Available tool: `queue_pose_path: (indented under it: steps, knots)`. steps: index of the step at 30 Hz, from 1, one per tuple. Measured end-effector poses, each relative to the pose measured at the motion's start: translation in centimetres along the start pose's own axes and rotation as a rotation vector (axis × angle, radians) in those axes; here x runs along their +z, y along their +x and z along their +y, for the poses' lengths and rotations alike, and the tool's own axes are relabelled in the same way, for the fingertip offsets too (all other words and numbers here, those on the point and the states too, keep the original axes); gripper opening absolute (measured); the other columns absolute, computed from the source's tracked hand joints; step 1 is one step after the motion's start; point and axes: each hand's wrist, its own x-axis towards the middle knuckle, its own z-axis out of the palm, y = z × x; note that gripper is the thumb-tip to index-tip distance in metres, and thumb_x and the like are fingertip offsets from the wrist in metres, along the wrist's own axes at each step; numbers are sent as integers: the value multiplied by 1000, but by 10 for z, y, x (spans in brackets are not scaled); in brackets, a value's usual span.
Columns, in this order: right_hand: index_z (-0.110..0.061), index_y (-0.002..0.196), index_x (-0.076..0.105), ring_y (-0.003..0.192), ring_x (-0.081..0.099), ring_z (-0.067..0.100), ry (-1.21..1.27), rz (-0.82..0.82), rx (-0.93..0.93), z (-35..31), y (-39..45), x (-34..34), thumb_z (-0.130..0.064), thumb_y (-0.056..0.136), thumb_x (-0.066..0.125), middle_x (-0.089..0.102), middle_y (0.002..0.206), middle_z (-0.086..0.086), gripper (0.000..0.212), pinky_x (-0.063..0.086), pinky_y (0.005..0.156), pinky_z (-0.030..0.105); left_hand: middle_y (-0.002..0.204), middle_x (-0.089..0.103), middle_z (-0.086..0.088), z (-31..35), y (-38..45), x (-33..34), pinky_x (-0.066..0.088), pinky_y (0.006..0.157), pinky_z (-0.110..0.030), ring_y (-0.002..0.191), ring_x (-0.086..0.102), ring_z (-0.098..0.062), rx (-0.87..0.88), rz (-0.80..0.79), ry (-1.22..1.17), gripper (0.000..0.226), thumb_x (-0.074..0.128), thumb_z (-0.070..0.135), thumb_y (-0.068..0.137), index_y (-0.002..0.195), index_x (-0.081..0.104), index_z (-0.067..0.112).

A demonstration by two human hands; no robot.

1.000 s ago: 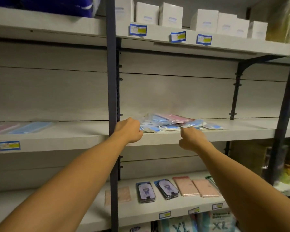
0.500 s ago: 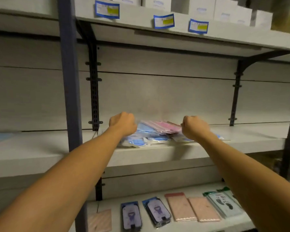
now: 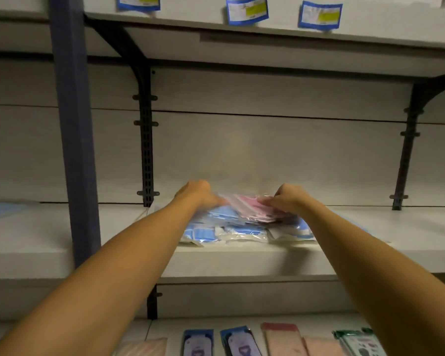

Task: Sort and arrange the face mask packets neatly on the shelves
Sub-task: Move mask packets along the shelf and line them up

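Observation:
A loose pile of clear face mask packets lies on the middle shelf (image 3: 242, 258), blue packets (image 3: 216, 227) below and pink packets (image 3: 244, 204) on top. My left hand (image 3: 198, 192) reaches onto the pile's left side, fingers curled on the packets at the top. From the right, my right hand (image 3: 287, 197) pinches the pink packets' edge. The image is blurred, so the exact finger hold is unclear. The back of the pile is hidden behind both hands.
A blue upright post (image 3: 72, 140) and a black bracket rail (image 3: 146, 150) stand left of the pile. Another blue packet (image 3: 3, 210) lies on the far-left shelf. The lower shelf holds several flat packets (image 3: 280, 339). Price labels (image 3: 247, 10) hang on the upper shelf edge.
The view has moved closer and right. Both hands moved from the pile's front edge up onto its top, drawing nearer together around the pink packets.

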Motion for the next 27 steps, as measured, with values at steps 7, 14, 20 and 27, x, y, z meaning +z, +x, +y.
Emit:
queue_pose_path:
  steps: [7, 14, 20, 27]
  knots:
    - [-11, 70, 53, 54, 54, 19, -67, -197, 29, -6, 18, -7, -46, 83, 77, 57, 64, 6, 44, 42, 50, 25, 122, 64, -15, 12, 3, -11, 51, 87, -34, 109, 64, -30, -165, -152, 107, 63, 73, 48, 89, 130, 58, 1]
    - [-10, 62, 41, 31, 45, 9, -47, -233, 33, -2, 10, -26, -21, 97, 60, 46, 37, 0, 42, 35, 34, 15, 144, 55, -19, 15, -5, -28, 47, 99, -38, 118, 59, -30, -305, -197, 69, 56, 67, 29, 97, 139, 52, -4]
    - [-5, 65, 52, 53, 51, 16, 218, -69, 20, 8, 24, -26, -9, 81, 80, 55, 60, 8, 32, 46, 56, 28, 133, 58, -22, 4, -19, -43, 48, 98, -41, 110, 59, -33, -341, -7, -44, 58, 75, 9, 89, 138, 49, -6]
    - [2, 65, 62, 49, 56, 23, 509, -142, 56, -7, 23, -28, 3, 77, 80, 58, 47, 11, 22, 51, 48, 27, 106, 63, -16, -17, -38, -57, 53, 83, -36, 96, 61, -29, -319, 222, -356, 24, 72, -4, 84, 104, 60, 0]
